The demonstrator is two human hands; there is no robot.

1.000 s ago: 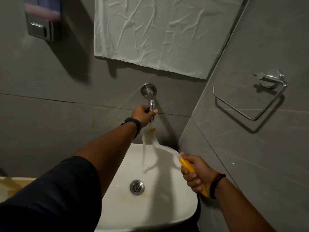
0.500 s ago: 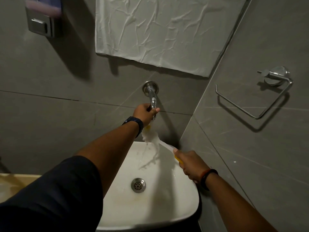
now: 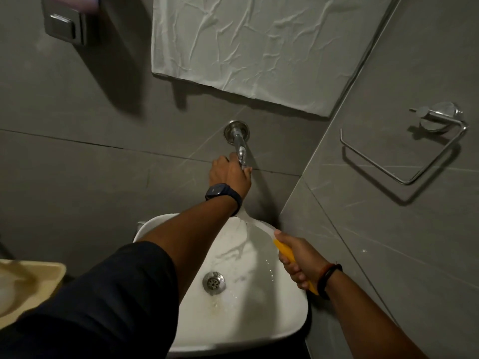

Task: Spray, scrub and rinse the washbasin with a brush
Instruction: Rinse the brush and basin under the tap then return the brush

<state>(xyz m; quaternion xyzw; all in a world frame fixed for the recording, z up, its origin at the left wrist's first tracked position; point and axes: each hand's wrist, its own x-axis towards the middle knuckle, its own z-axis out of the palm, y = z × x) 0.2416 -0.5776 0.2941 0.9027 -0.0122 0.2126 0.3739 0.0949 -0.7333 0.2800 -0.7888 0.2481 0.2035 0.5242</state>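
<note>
A white washbasin [image 3: 285, 330] sits in the corner below a chrome wall tap [image 3: 237, 134]. My left hand [image 3: 229, 174] is closed around the tap's end. My right hand [image 3: 298, 257] grips the yellow handle of a brush [image 3: 283, 248]. The brush's white neck reaches toward the basin's back rim, and its head is hidden behind my left forearm. Water runs over the bowl toward the metal drain [image 3: 213, 281]. A yellowish stain lies just below the drain.
A crumpled white sheet [image 3: 259, 47] covers the wall above the tap. A chrome towel ring [image 3: 404, 151] hangs on the right wall, a soap dispenser [image 3: 66, 24] at top left. A beige fixture [image 3: 28, 288] stands at the left edge.
My right hand and the brush moved slightly down and right, showing more yellow handle. The brush head under the tap is now hidden behind my left forearm. My left hand stays on the tap.
</note>
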